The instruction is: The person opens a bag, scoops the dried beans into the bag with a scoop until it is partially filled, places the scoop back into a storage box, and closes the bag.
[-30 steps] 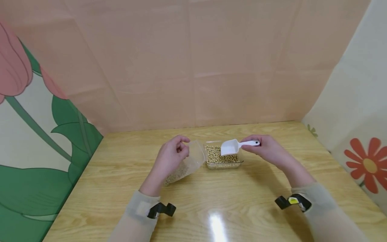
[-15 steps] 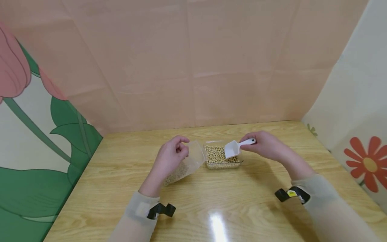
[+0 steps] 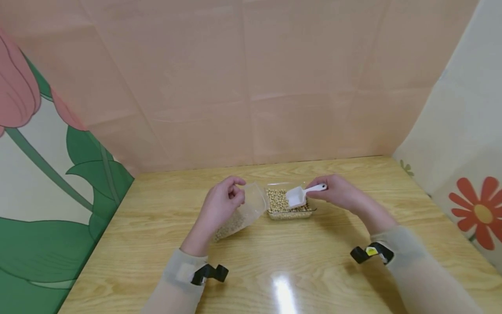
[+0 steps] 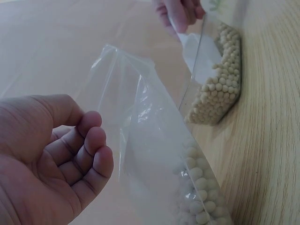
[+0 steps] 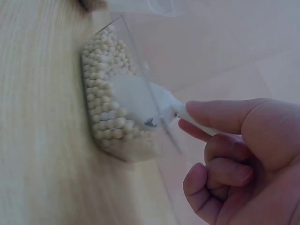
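Observation:
My right hand (image 3: pixel 335 192) grips the handle of a small white scoop (image 3: pixel 296 196). Its blade is down among the pale round beans (image 5: pixel 101 98) in a clear rectangular container (image 3: pixel 292 215). Through the container wall in the right wrist view, the scoop's front edge is buried in beans. To the left, my left hand (image 3: pixel 223 198) has its fingers curled and pinches the edge of a clear plastic bag (image 4: pixel 145 108), which leans with its mouth facing the container. More of the same beans (image 4: pixel 199 187) lie in the bag's lower part.
Everything rests on a wood-grain table (image 3: pixel 251 270). A pink sheet (image 3: pixel 251 87) hangs behind its far edge. Printed flower panels stand at the left and right. The bag's mouth lies close beside the container's left side.
My right hand drew the scoop over the beans, lowered its blade into them and pushed it leftward. The left hand and the bag have stayed in place.

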Demonstrator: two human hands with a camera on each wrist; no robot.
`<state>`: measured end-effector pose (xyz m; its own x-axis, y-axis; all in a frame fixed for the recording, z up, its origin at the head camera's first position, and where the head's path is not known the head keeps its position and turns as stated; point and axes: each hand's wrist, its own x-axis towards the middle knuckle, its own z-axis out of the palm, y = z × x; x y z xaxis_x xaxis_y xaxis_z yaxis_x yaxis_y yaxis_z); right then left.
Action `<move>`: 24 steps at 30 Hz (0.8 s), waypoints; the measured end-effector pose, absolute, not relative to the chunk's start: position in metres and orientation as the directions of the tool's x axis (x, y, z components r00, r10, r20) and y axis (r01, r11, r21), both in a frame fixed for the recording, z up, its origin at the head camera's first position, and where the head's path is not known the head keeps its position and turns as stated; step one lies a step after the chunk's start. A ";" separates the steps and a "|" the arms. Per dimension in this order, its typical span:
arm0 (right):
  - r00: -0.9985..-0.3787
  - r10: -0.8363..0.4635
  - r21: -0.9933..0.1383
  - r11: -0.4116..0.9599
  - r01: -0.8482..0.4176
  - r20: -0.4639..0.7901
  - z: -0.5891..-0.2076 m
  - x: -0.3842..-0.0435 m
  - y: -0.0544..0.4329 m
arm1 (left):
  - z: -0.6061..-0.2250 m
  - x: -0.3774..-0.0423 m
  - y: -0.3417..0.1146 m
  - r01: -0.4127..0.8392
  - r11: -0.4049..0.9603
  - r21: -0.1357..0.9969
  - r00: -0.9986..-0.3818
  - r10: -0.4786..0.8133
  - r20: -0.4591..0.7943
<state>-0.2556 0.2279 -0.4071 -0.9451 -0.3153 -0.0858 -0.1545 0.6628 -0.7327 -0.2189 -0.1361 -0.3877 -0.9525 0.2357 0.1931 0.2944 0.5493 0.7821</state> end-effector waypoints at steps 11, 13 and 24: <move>-0.939 -0.311 -0.861 0.508 -0.036 -0.145 -0.436 -0.258 0.227 | -0.388 -0.219 -0.136 0.291 0.544 0.787 -0.954 0.232 0.192; -0.939 -0.319 -0.867 0.497 -0.047 -0.131 -0.439 -0.257 0.227 | -0.388 -0.219 -0.136 0.289 0.543 0.788 -0.954 0.231 0.190; -0.945 -0.285 -0.883 0.469 0.006 -0.157 -0.448 -0.256 0.221 | -0.388 -0.218 -0.137 0.288 0.550 0.784 -0.954 0.236 0.185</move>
<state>-0.2565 0.2209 -0.4480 -0.9455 -0.2851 -0.1574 0.0057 0.4689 -0.8833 -0.2184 -0.1374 -0.3877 -0.9539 0.2365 0.1848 0.2882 0.5498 0.7840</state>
